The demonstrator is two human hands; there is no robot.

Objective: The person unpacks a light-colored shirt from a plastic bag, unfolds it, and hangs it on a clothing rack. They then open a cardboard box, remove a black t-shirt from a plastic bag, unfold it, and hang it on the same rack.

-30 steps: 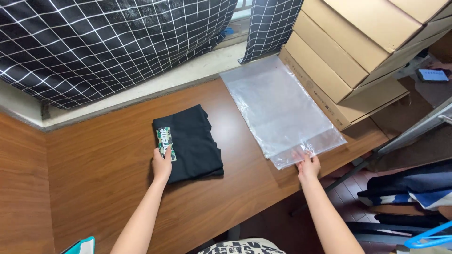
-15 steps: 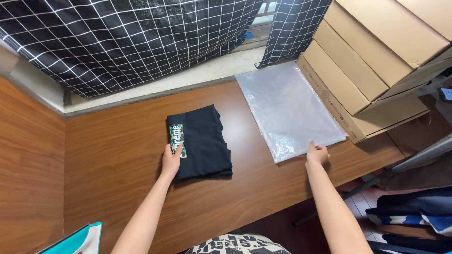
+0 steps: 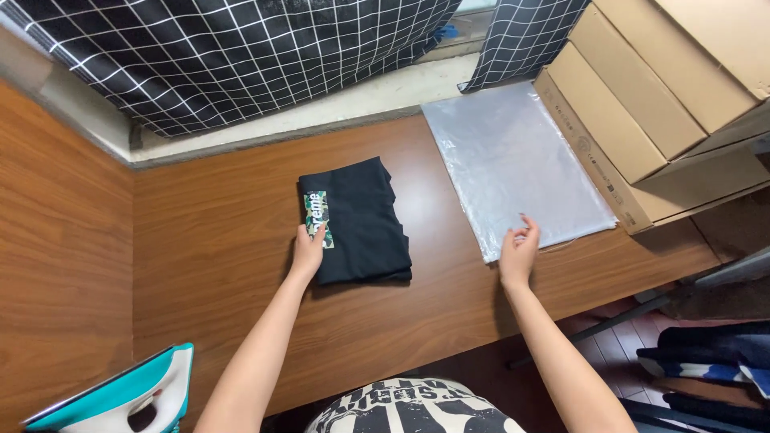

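Where the wooden table (image 3: 200,240) fills the middle of the frame, a folded black shirt (image 3: 361,220) lies flat, its long axis running from the upper frame toward the lower, with a small camouflage label (image 3: 318,216) along its left edge. The left hand (image 3: 307,252) rests flat on the shirt's lower left corner, fingers open, gripping nothing. To the right, the right hand (image 3: 520,252) touches the lower left corner of a clear plastic bag (image 3: 513,164) with loosely spread fingers, not clenched. Compared with 0.5 s ago, both hands sit at the same spots. Cardboard boxes (image 3: 642,104) fill the upper right; a teal iron (image 3: 120,397) sits lower left.
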